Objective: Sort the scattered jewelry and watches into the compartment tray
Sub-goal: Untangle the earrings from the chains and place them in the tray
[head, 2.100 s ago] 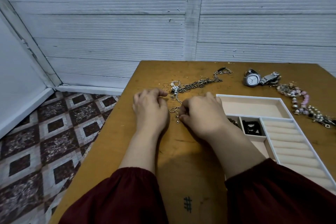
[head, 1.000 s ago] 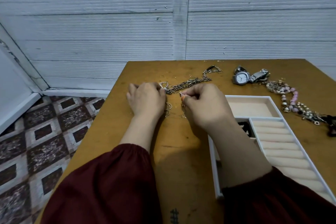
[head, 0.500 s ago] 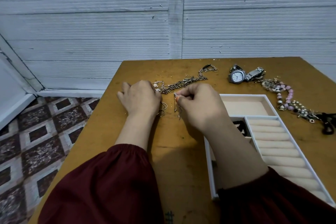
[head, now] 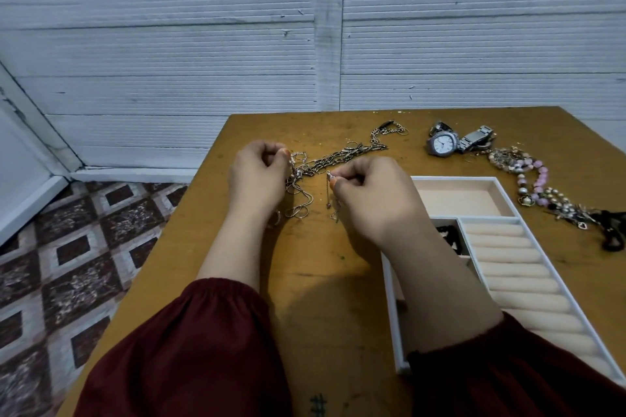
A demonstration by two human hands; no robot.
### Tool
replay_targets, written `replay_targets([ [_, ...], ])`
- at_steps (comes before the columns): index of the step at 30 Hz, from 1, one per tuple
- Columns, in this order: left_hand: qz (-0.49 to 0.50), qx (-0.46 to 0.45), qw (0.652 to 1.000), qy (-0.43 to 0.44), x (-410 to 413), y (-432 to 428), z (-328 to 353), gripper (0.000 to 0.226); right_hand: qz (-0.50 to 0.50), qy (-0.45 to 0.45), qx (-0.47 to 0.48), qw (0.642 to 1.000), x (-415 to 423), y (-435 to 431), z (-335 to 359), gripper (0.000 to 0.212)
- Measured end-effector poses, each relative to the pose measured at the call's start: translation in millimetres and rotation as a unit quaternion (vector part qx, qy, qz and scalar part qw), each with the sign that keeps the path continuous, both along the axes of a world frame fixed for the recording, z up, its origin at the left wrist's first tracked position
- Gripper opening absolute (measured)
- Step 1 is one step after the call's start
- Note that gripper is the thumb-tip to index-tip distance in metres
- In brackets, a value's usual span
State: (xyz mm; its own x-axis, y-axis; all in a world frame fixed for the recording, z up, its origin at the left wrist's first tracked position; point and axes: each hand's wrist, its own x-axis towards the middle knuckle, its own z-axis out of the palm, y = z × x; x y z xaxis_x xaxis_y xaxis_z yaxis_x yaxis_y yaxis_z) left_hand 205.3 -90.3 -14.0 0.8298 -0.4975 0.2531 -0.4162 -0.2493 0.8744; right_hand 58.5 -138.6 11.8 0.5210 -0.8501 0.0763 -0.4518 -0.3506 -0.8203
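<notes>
At the middle of the desk, the left hand and right hand each pinch strands of the tangled chains, apparently teasing one free for the tray at four o'clock.

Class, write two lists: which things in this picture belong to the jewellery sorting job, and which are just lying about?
Belong: tangled chains, held by the left hand; thin chain, pinched by the right hand; watch; beads; tray.
Just there: table, tiled floor, wall, pen mark.
</notes>
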Motion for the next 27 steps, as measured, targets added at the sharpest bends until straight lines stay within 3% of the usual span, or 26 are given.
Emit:
replay_targets([
  [9,-0.073,-0.119,0.985,0.101,-6,4,11,0.015,0.013,-0.053,0.043,0.998,-2,-1,2,0.016],
  [17,-0.092,-0.203,0.964,0.147,-23,14,21,0.008,0.042,-0.187,0.134,0.972,-5,4,12,0.012],
  [27,-0.116,-0.286,0.933,0.187,-51,28,37,0.01,0.016,-0.287,0.125,0.95,-27,10,29,0.01],
])
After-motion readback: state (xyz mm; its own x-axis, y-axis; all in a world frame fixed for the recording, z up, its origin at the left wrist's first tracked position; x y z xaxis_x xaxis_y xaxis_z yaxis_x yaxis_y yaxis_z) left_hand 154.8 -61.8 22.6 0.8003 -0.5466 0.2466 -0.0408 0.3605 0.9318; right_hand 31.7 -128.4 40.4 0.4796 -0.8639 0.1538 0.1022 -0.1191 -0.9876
